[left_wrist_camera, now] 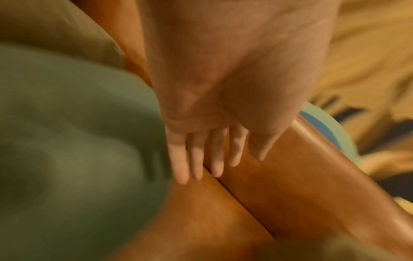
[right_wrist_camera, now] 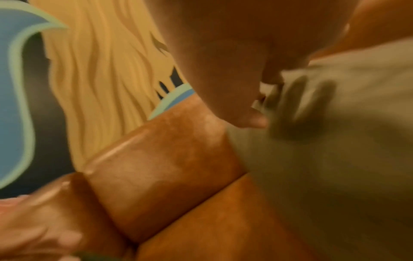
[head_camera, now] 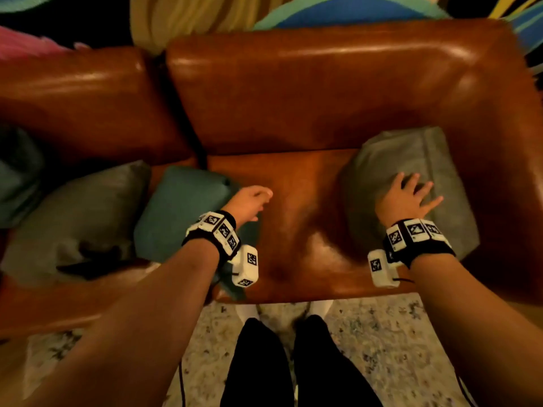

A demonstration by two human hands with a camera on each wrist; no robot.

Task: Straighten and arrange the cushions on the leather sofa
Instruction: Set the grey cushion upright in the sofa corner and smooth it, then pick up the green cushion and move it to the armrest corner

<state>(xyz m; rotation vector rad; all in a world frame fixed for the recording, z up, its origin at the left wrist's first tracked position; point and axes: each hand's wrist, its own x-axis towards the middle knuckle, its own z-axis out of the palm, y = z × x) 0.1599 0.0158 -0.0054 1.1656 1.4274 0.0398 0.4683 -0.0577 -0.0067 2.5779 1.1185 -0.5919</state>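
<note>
The right hand, fingers spread, is pressing the grey cushion at the sofa right corner; next, I think, the teal cushion needs arranging by the left hand, whose straight fingers are lying together.

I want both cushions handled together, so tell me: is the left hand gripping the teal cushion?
No. In the left wrist view the left hand has straight fingers beside the teal cushion, curled round nothing.

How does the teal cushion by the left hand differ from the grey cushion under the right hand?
The teal cushion lies near the seam between the seats; the grey cushion sits in the sofa's right corner. The right hand rests spread on the grey one, while the left hand hovers at the teal one's edge, gripping nothing. Both are soft square cushions on the leather sofa.
</note>
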